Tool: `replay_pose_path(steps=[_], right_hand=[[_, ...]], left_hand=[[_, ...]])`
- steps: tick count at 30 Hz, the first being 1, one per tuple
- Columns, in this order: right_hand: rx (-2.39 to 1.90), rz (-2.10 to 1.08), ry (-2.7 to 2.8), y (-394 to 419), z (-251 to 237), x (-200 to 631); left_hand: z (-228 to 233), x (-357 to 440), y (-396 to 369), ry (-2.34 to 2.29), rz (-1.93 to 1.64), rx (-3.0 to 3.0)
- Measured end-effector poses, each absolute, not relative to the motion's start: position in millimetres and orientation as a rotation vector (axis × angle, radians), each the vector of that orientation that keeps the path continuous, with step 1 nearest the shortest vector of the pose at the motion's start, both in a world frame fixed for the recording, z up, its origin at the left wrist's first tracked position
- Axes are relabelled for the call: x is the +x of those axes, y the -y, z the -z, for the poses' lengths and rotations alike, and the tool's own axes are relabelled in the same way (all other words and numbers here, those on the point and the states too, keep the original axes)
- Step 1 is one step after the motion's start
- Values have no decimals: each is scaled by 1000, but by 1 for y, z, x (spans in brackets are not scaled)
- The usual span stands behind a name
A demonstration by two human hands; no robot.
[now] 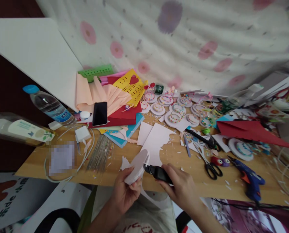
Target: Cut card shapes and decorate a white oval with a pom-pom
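A white foam disc (136, 166) (round, tilted on edge) meets black-handled scissors (157, 172) just off the tabletop's near edge.

We are holding a white foam disc (136, 165) in our left hand (125, 191) at the near edge of the wooden table (173, 161), while our right hand (180, 187) is gripping black-handled scissors (156, 172) whose blades are meeting the disc's rim. Just beyond, a sheet of white foam (156, 142) with a curved cut-out is lying flat, and to our right a second pair of scissors (208, 163) and a blue glue gun (250, 179) are resting near each other. Farther back, decorated round pieces (175, 117) are clustering beside a black phone (100, 113) on coloured paper, with a water bottle (49, 105) lying at the left.
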State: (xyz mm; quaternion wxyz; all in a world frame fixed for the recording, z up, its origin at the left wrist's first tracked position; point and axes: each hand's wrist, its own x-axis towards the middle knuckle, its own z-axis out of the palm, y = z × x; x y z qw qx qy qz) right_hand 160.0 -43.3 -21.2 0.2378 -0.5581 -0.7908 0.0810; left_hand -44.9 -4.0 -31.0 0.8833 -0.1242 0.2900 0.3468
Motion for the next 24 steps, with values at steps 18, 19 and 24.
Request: replay_pose_path(steps=[18, 19, 24], right_hand=[[-2048, -426, 1525, 19, 51, 215], [-2075, -384, 1591, 17, 57, 218], [-2199, -71, 1859, 5, 87, 227]], left_hand=[[17, -59, 3, -1106, -712, 473], [18, -56, -1, -1161, -656, 640], [31, -27, -26, -1369, -405, 1479]])
